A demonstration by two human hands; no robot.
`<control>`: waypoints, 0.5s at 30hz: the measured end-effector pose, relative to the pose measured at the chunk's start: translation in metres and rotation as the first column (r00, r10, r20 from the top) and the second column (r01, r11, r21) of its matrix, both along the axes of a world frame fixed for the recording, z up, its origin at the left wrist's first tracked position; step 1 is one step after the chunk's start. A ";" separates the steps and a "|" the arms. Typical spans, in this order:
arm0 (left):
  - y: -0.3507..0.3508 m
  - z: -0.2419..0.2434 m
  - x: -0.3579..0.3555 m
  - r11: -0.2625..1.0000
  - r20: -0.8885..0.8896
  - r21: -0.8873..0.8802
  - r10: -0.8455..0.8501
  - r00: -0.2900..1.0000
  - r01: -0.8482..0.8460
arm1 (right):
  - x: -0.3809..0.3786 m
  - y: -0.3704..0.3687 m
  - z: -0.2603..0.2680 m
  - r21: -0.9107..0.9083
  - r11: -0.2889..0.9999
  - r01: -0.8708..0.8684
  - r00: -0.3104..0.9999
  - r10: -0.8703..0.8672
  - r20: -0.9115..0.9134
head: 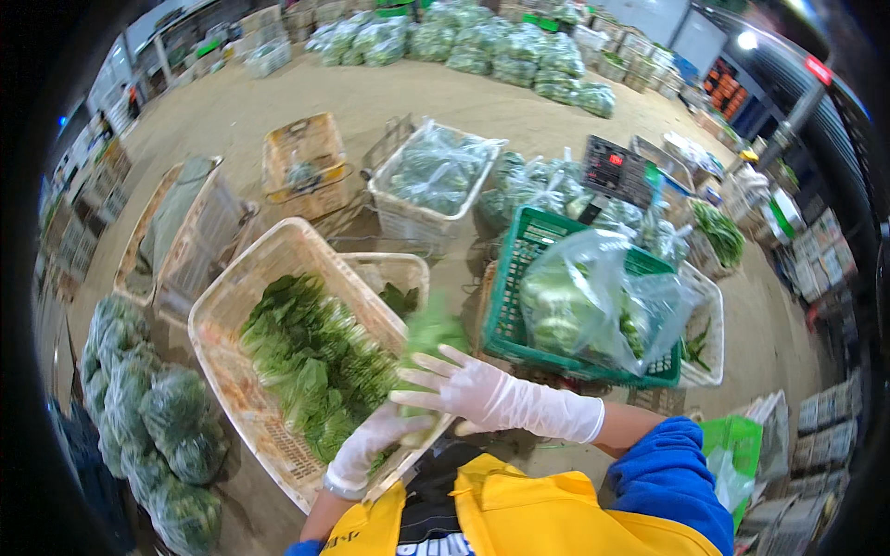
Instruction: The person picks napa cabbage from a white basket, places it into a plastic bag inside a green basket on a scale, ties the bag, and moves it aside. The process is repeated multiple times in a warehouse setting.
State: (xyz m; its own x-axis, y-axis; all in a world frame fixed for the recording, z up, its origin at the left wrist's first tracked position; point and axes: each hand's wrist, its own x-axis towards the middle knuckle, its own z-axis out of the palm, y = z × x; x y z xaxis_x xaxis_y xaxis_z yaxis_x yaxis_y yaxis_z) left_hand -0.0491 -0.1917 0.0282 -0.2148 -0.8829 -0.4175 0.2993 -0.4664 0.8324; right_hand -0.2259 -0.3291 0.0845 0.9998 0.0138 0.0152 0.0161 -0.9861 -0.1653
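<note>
My left hand (pixel 368 445), in a white glove, is at the near rim of a large off-white plastic crate (pixel 229 375). It grips the pale base of a leafy green vegetable (pixel 434 330), whose leaves are motion-blurred. My right hand (pixel 455 389), also gloved, lies over this vegetable with its fingers spread; whether they touch it is unclear. Inside the crate lies a heap of leafy greens (pixel 313 361), leaves to one side and pale stalks to the other. At my right, a green plastic crate (pixel 504 306) holds a clear plastic bag (pixel 591 292) of pale green vegetables.
A scale display (pixel 615 167) with red digits stands behind the green crate. Beyond the large crate are a smaller crate (pixel 382 264), a white crate of bagged vegetables (pixel 434 174) and a yellowish crate (pixel 302 149). Bagged greens (pixel 149 410) are piled at left. A bright green crate (pixel 733 445) is at right.
</note>
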 end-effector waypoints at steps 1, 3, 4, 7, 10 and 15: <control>-0.009 0.006 -0.013 0.983 -0.013 -0.125 -0.137 0.991 0.134 | -0.018 0.010 0.006 -0.029 0.998 0.053 0.990 -0.056 -0.128; -0.024 0.015 -0.044 0.968 -0.250 -0.177 -0.219 0.943 0.178 | -0.057 0.015 0.011 0.027 0.976 0.216 0.976 -0.215 -0.028; -0.028 0.018 -0.058 0.963 -0.358 -0.203 -0.240 0.902 0.176 | -0.082 0.012 0.014 0.161 0.934 0.318 0.946 -0.324 0.012; -0.065 0.017 -0.084 0.897 -0.390 -0.263 -0.437 0.811 0.356 | -0.167 0.002 0.020 0.536 0.647 0.542 0.696 -0.703 0.145; -0.101 0.007 -0.119 0.962 0.019 -0.267 -0.045 0.999 0.048 | -0.233 -0.034 0.022 0.823 0.426 0.376 0.136 -0.904 0.405; -0.230 0.012 -0.211 0.657 0.558 -0.753 0.672 0.487 -0.042 | -0.303 -0.146 0.019 0.904 0.237 0.356 -0.316 -0.880 0.355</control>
